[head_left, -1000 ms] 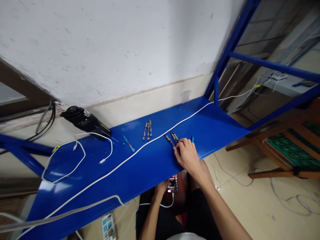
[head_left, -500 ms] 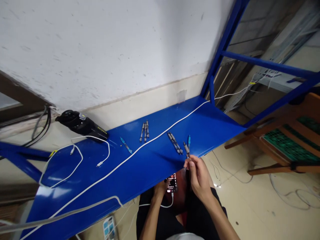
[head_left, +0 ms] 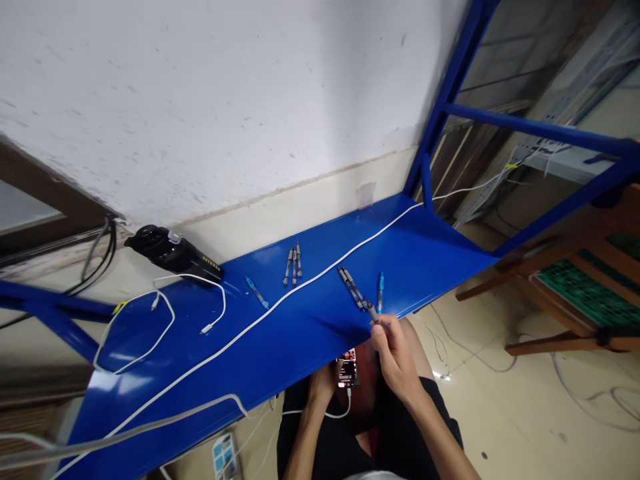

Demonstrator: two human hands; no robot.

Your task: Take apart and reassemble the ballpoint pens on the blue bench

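Observation:
My right hand [head_left: 395,350] is closed around a grey and black pen [head_left: 372,311], whose end sticks out past the fingers over the table's front edge. Just beyond lie several similar grey pens [head_left: 352,285] side by side, and a blue pen [head_left: 381,287] rests to their right. Below the table edge, my left hand [head_left: 323,385] is closed at the left side of a phone [head_left: 347,370] with a lit screen. Its fingertips are largely hidden. A white charging cable [head_left: 349,400] runs from the phone's lower end.
On the blue table [head_left: 310,320] lie another group of grey pens [head_left: 293,263], a second blue pen [head_left: 257,292] and a long white cable [head_left: 240,330]. A black bottle [head_left: 175,257] stands by the wall. A wooden chair [head_left: 565,287] is at the right, and a power strip [head_left: 225,457] is on the floor.
My right hand has tilted the pen lower, its end now close to the grey pens. My left thumb has drawn back from the phone screen. The view has shifted slightly.

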